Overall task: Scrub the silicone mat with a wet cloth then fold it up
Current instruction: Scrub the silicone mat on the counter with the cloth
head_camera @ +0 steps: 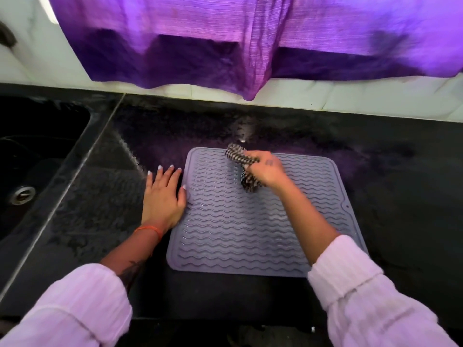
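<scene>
- Black stone countertop [250,126] carries everything; a built-in sink [37,156] with a drain sits well to the outer side of the left hand.
- Purple curtain [250,46] hangs above the far edge, beyond both hands.
- Grey silicone mat [238,234] with wavy ridges lies fully flat on the counter, under the right hand and just beside the left. No fold started.
- Mat surface shows a wet sheen in patches between the two hands, mostly mid-mat; looks like part of it is already wiped. Can't tell whether the corners are covered.
- Right hand [265,171] is clenched round a bunched black-and-white striped cloth [244,169], pressing it onto the mat's far portion, near the far edge.
- Left hand [162,199] lies flat, fingers spread and straight, mostly on the counter, with the thumb side touching the mat's left edge; likely bracing it against sliding.
- Judgement: mid-scrub. First step ongoing, probably over halfway given the sheen.
- Left to do: finish wiping, put the cloth down, fold the mat.
</scene>
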`<state>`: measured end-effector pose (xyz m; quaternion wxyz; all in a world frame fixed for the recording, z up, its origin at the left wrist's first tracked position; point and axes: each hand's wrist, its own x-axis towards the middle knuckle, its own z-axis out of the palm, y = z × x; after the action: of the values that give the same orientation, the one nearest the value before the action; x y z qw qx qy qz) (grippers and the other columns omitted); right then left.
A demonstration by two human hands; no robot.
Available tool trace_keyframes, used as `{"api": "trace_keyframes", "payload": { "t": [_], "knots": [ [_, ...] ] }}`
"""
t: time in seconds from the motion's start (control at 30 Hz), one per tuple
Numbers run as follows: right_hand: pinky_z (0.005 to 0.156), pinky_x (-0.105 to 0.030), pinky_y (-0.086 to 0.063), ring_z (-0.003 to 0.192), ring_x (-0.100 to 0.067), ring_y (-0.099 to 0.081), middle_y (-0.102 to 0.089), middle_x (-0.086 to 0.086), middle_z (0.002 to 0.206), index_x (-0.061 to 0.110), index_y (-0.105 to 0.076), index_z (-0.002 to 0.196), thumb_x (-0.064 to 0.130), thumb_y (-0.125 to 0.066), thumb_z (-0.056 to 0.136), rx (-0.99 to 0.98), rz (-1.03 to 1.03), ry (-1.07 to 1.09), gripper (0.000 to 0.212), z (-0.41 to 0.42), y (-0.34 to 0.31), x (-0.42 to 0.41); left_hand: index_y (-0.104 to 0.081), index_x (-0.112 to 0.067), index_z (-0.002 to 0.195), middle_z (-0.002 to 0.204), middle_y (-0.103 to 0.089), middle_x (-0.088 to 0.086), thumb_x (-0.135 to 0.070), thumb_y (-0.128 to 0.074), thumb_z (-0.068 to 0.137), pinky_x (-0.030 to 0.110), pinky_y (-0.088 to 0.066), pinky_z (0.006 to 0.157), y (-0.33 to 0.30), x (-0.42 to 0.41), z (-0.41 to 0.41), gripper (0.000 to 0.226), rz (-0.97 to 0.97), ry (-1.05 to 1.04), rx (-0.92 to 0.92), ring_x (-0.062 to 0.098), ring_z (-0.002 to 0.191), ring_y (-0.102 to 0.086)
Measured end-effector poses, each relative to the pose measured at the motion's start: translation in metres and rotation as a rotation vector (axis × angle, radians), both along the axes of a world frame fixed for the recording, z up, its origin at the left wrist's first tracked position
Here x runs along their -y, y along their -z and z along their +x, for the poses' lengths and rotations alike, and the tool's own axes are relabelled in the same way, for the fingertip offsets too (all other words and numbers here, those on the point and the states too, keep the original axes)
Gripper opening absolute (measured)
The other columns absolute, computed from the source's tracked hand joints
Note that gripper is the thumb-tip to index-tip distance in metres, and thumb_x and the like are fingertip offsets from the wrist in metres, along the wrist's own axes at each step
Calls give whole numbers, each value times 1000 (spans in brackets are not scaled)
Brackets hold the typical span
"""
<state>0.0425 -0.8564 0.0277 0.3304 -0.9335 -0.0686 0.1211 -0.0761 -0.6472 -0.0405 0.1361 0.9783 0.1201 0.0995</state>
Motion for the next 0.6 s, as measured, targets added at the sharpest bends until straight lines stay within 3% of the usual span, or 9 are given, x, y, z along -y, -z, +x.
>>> {"api": "trace_keyframes", "payload": {
  "t": [0.07, 0.17, 0.23, 0.37, 0.5, 0.6],
  "knots": [
    [76, -21, -41, 103, -18, -59, -65, -1, 119, 32, -59, 124, 18, -57, 86, -8, 162, 135, 41, 8, -2, 13, -40, -8, 142, 150, -36, 10, -36, -29, 88, 41, 0, 118, 0, 0, 0, 61, -4, 1, -1, 29, 143, -22],
    [90, -30, -43, 116, -31, -51, -53, -10, 132, 33, -44, 138, 25, -53, 89, 52, -208, 148, 50, -4, 15, 14, -39, -6, 143, 151, -34, 10, -35, -26, 89, 41, 0, 118, 0, 0, 1, 62, 1, 12, -6, 29, 144, -20],
    [91, -36, -42, 117, -35, -40, -36, -18, 136, 27, -31, 144, 24, -52, 90, 110, -405, 99, 59, -23, 25, -6, -38, -6, 143, 151, -34, 10, -35, -25, 89, 41, 0, 118, 0, -1, 1, 62, 0, 15, -6, 29, 144, -19],
    [87, -35, -43, 115, -36, -35, -30, -21, 133, 16, -35, 140, 23, -56, 87, 191, -457, 21, 57, -39, 24, -56, -40, -5, 142, 151, -35, 11, -34, -26, 89, 42, 0, 119, 0, 0, 1, 62, -6, 14, 6, 30, 144, -20],
    [89, -32, -45, 114, -34, -45, -38, -17, 131, 22, -48, 134, 16, -56, 86, 114, -255, -97, 49, -33, 13, -70, -41, -6, 141, 151, -35, 11, -35, -26, 90, 41, 1, 118, 1, 0, 1, 61, 2, 10, 9, 31, 144, -20],
    [82, -27, -49, 104, -24, -59, -61, -9, 121, 27, -57, 127, 4, -59, 81, -147, 214, 4, 51, -21, -4, -58, -42, -6, 141, 150, -36, 11, -36, -27, 91, 42, 0, 118, 2, -2, 0, 60, 9, 6, 10, 31, 144, -20]
  ]
}}
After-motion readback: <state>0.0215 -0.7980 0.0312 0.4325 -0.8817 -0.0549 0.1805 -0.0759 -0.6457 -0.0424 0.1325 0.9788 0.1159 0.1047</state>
